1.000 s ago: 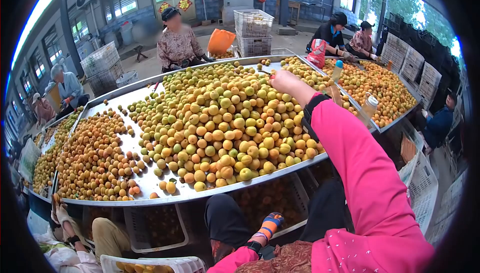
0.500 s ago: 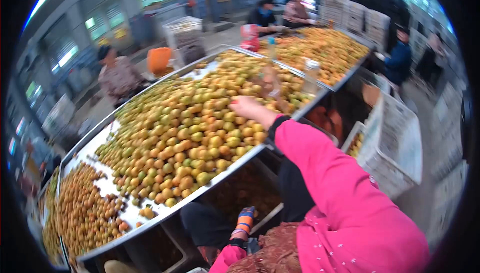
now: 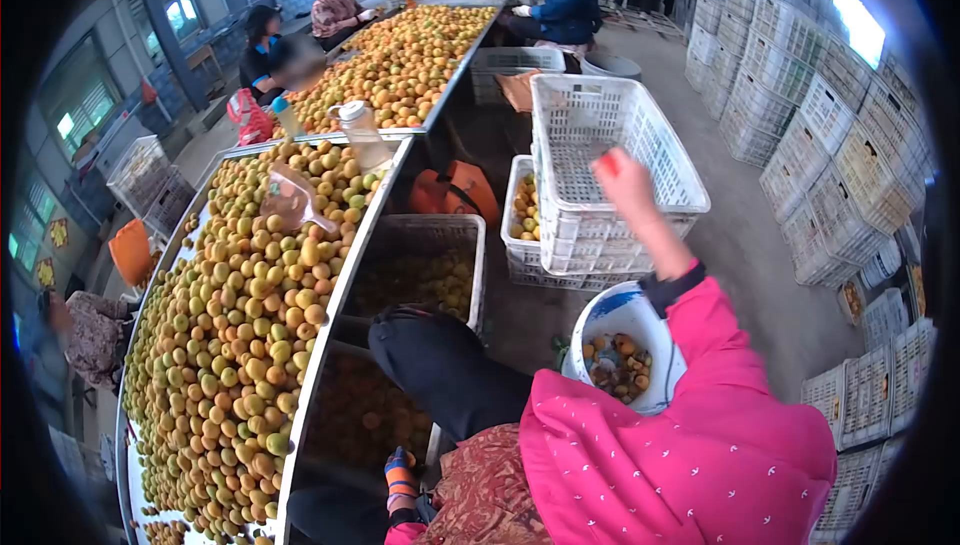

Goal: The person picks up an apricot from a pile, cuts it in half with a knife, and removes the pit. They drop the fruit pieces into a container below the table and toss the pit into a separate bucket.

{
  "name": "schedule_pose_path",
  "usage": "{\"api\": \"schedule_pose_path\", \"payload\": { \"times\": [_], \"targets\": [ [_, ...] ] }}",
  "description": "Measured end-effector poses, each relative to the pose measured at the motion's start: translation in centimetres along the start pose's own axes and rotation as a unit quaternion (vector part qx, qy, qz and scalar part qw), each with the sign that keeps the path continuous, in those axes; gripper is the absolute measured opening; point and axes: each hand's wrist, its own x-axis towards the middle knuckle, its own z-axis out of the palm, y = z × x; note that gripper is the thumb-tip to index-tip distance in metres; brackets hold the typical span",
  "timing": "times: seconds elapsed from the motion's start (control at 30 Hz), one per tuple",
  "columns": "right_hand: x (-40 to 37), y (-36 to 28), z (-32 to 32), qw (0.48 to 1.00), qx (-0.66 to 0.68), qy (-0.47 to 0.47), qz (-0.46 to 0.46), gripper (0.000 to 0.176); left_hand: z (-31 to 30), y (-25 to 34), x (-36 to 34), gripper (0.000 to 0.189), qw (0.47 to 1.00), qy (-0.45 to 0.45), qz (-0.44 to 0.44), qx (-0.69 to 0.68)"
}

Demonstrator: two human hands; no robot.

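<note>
My right hand is raised over the near side of a white slatted crate, its fingers curled together. A red patch shows at its fingertips; whether the hand holds anything is hidden. Low by my lap is my left hand, in an orange and blue glove, close to a crate of fruit under the table; its grip cannot be made out. Round yellow-orange and greenish fruits cover the sorting table on the left. A clear plastic scoop lies on them. Below my right forearm stands a white bucket with dark, damaged-looking fruit inside.
A lidded clear jar stands at the table's far corner. Under the table edge are an orange item and a fruit crate. Several people sit around a second fruit-covered table. Stacked crates line the right side.
My right hand has left the fruit on the table and swung right, over the white crate. The view has turned right, bringing the bucket and stacked crates into sight. My left hand stays low.
</note>
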Motion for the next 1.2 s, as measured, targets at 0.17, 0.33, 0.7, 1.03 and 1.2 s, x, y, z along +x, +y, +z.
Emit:
{"api": "schedule_pose_path", "payload": {
  "times": [0.17, 0.33, 0.7, 1.03, 1.2],
  "targets": [
    [1.3, 7.5, -4.7, 0.991, -0.108, 0.072, 0.039, 0.029, -1.2, 2.2, -0.9, 0.027, 0.869, -0.075, 0.224, 0.436],
    [-1.2, 14.3, -0.2, 0.976, -0.17, 0.042, 0.13, 0.028, -2.0, -5.7, 2.1, 0.019, 0.983, -0.035, -0.044, 0.172],
    [1.4, 0.1, 7.0, 0.98, 0.097, -0.175, 0.0, 0.032, 0.1, -0.8, 0.2, 0.023, 0.904, -0.025, 0.126, 0.408],
    [-10.5, -44.5, 26.0, 0.756, 0.176, -0.523, -0.353, 0.031, 1.1, 1.0, 0.7, 0.031, 0.962, 0.165, -0.185, -0.112],
    [-15.9, -50.1, 26.4, 0.712, 0.201, -0.49, -0.461, 0.028, 0.5, 0.8, 0.3, 0.032, 0.984, 0.172, 0.002, 0.041]
  ]
}}
